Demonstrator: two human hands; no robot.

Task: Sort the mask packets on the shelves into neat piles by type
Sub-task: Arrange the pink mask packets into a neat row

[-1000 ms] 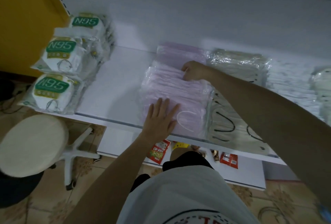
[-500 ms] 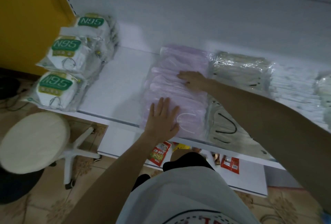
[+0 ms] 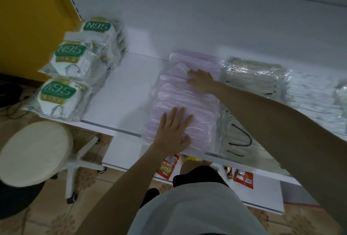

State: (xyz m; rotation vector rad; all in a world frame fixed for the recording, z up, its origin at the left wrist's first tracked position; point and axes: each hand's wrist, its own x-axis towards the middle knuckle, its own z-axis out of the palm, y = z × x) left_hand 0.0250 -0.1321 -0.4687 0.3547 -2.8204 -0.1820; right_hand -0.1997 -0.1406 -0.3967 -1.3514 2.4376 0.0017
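Observation:
A long pile of pink mask packets [image 3: 197,101] lies on the white shelf [image 3: 122,92], running from the back wall to the front edge. My left hand [image 3: 173,131] presses flat on the near end of the pile, fingers straight and spread. Farther back on the same pile, my right hand [image 3: 201,80] rests with its fingers flat. Right of the pink pile lie clear packets of beige masks with black ear loops [image 3: 242,129]. White mask packets [image 3: 315,99] sit farther right. Three stacks of N95 packets [image 3: 67,60] stand at the shelf's left end.
A round cream stool [image 3: 32,152] on a white wheeled base stands on the tiled floor at lower left. A lower shelf [image 3: 262,195] holds red snack packets [image 3: 168,165]. A yellow wall [image 3: 28,18] borders the shelf on the left.
My right hand went from curled at the pile's far end to lying flat a little nearer on the pink packets. The left hand stayed pressed on the near end.

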